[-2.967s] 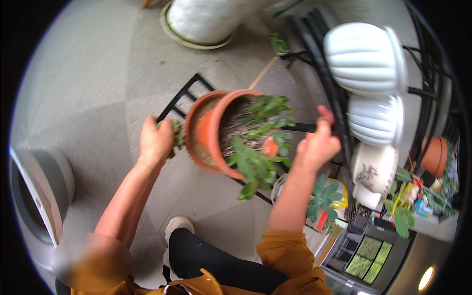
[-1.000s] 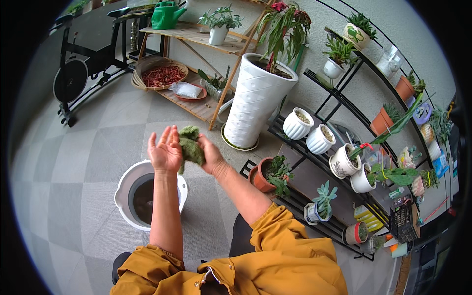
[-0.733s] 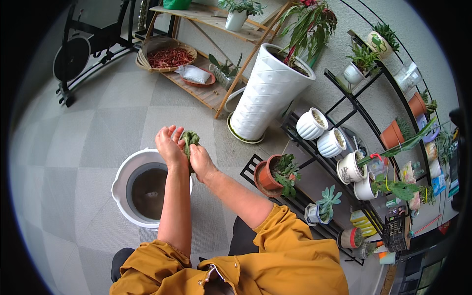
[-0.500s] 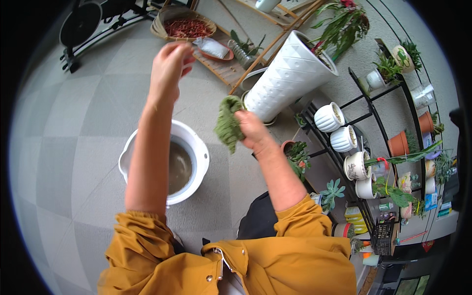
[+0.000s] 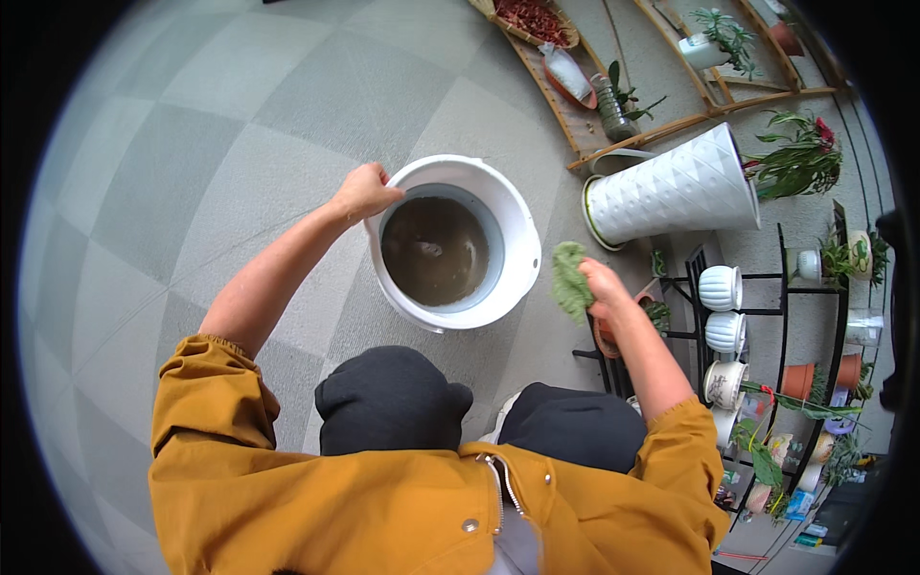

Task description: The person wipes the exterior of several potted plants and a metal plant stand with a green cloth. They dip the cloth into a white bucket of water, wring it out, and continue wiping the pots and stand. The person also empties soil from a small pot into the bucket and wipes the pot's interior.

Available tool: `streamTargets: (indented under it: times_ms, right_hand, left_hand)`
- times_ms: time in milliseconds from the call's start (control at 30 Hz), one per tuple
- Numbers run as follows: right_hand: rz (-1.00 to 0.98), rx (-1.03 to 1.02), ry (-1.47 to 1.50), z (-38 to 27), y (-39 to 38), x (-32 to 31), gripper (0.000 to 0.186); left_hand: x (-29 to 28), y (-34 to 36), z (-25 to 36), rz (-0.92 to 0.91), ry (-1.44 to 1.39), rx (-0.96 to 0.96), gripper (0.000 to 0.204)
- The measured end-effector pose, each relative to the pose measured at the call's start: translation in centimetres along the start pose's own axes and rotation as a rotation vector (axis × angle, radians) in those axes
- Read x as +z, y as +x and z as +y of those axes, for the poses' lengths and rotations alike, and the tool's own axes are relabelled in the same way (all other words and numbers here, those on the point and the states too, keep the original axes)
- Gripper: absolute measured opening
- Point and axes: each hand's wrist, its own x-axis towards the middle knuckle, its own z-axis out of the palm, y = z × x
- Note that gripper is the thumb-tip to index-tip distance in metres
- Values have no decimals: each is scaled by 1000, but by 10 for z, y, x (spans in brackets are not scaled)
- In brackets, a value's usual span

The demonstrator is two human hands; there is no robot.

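A white bucket (image 5: pixel 517 216) with murky brown water (image 5: pixel 436 249) in it stands on the floor in front of my knees. My left hand (image 5: pixel 366 192) is closed on the bucket's rim at its upper left. A crumpled green cloth (image 5: pixel 571 280) hangs from my right hand (image 5: pixel 604 287), which grips it to the right of the bucket, apart from the rim. Just beyond the cloth is a tall white textured planter (image 5: pixel 671 187) holding a leafy plant (image 5: pixel 800 158) with a red flower.
On the right, a black metal plant rack (image 5: pixel 781 335) carries white pots (image 5: pixel 721 287) and terracotta pots (image 5: pixel 797 380). A wooden shelf (image 5: pixel 565 105) at the back holds a basket of dried red peppers (image 5: pixel 529 21) and a plastic bottle (image 5: pixel 611 110). Grey tiled floor (image 5: pixel 220 192) extends left.
My left hand has come down from mid-air to the bucket's rim. The view has shifted, with the bucket now more central. The green cloth stays in my right hand.
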Motion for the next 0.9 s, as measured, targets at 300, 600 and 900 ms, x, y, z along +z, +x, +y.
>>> streamTargets:
  times_ms: [300,600,900]
  right_hand:
    - [40,-165,97,-13,45,41,23]
    - [1130,-1035,-489,-145,44,-119,18]
    - [1689,-1250,-1567,-228,60,-241,25]
  left_hand:
    - [-36,37,-51,187,-93,13,23]
    - [-161,5,-211,506,-261,-17,22]
    - [-253,-63,-349,746,-493,-252,27]
